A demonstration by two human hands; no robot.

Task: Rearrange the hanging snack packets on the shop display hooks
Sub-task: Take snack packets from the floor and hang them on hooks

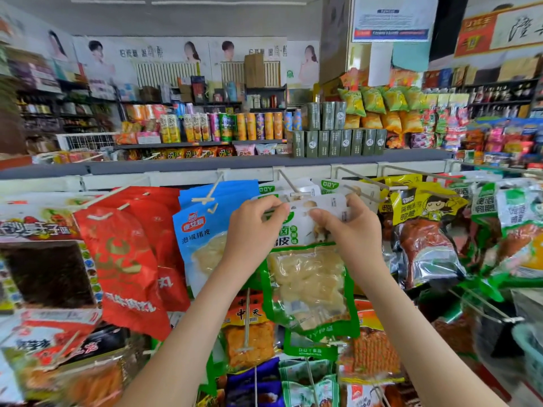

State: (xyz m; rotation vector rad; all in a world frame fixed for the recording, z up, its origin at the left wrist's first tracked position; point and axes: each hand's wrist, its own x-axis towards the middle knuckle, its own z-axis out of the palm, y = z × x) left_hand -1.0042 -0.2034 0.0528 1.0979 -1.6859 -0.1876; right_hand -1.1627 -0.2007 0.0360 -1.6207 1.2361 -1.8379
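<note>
– So, where is the green packet [308, 283]?
– Mid-rack, between blue packets [199, 230] at left and yellow packets [423, 207] at right, just below a hook [289, 182].
– And the fingers?
– Left hand [252, 227] and right hand [349, 230] both pinch its top edge.

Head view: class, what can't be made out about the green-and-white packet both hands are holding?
All head view:
- Hang hole of the green-and-white packet: covered by the left hand and right hand pinching its top.
- Whether it sits on the hook: same fingers hide it.
- Its printed name: partly behind both hands.
- Blurred by motion: lower-left packets.
</note>
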